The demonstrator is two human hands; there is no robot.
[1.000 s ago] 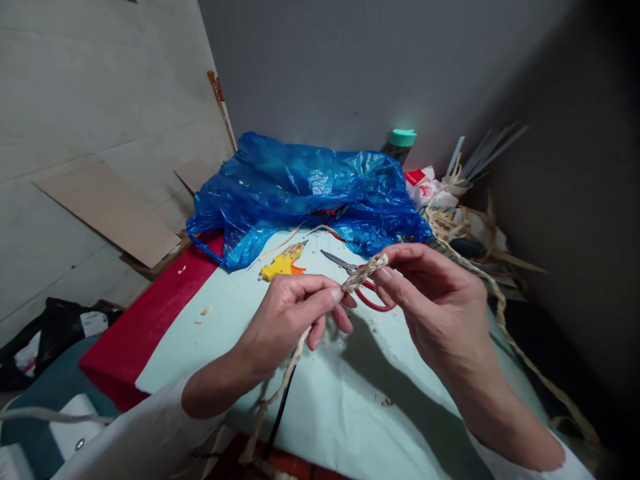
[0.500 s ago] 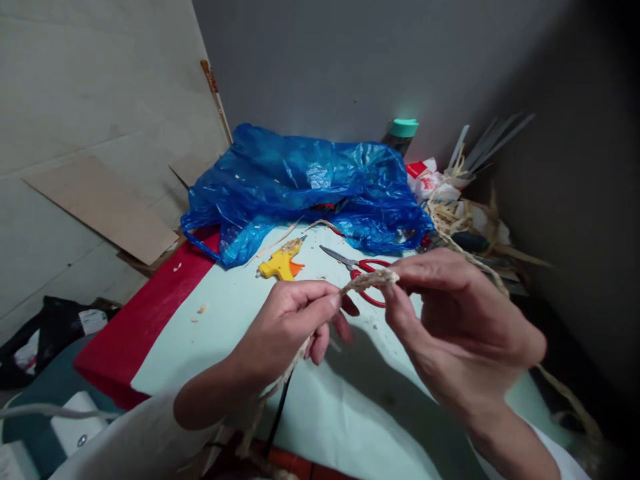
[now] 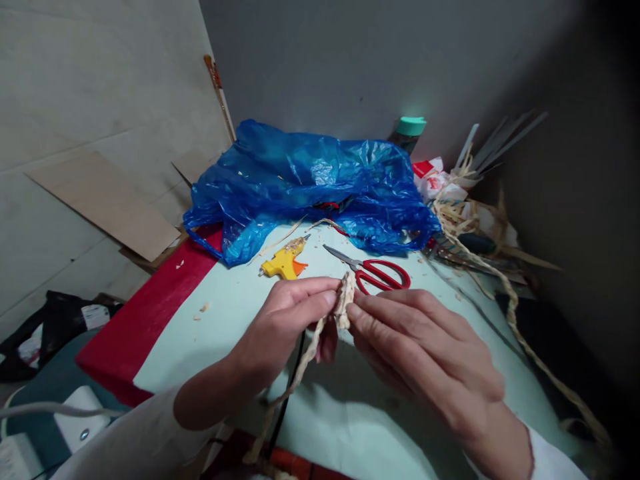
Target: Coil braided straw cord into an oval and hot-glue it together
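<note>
Turned steeper, one braid (image 3: 345,303) is held between two hands (image 3: 285,317) (image 3: 435,357).

The twisted fibre cord (image 3: 308,357) is showing beige, the loop-handled metal scissors (image 3: 355,265) red and grey, the crumpled plastic bag (image 3: 305,173) blue.

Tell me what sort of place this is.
Most likely a small craft corner, though whether in a home or a workshop I can't tell. A yellow glue gun and red-handled scissors lie on the table, and there is cord between the hands, left and right.
</note>
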